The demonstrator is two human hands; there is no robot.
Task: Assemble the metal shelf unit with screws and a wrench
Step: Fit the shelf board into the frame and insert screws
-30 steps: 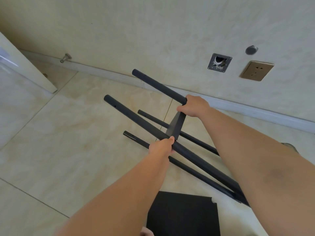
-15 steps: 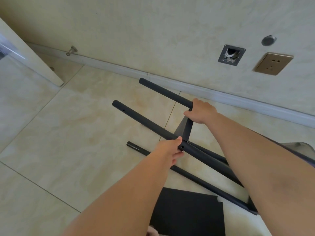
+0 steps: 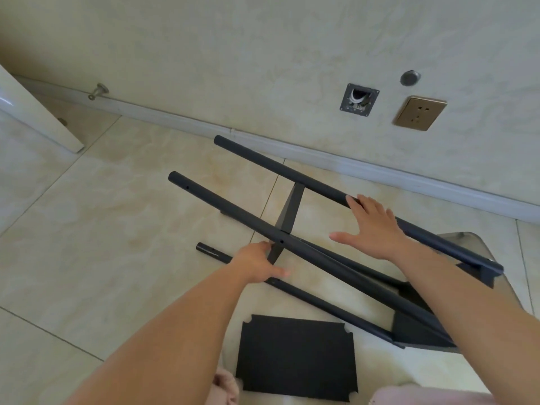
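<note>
The dark metal shelf frame lies tipped on the tiled floor. Its upper front pole (image 3: 233, 210) and upper back pole (image 3: 280, 168) slope up to the left. A thin shelf panel (image 3: 289, 213) stands edge-on between them. A lower pole (image 3: 210, 252) rests on the floor. My left hand (image 3: 257, 263) sits just under the front pole beside the panel's lower edge, its fingertips hidden behind the pole. My right hand (image 3: 375, 226) is spread flat with straight fingers, fingertips touching the back pole. A loose black shelf plate (image 3: 295, 356) lies flat near me.
A wall with a baseboard (image 3: 350, 168) runs close behind the frame. It carries a gold socket (image 3: 419, 113), an open cable box (image 3: 358, 100) and a round cap (image 3: 410, 78). A white door edge (image 3: 38, 118) stands at left, a doorstop (image 3: 98, 91) beside it.
My right hand has let go of the back pole, slid down to the right and spread flat. My left hand has dropped from on top of the front pole to beneath it. The frame sits lower.
</note>
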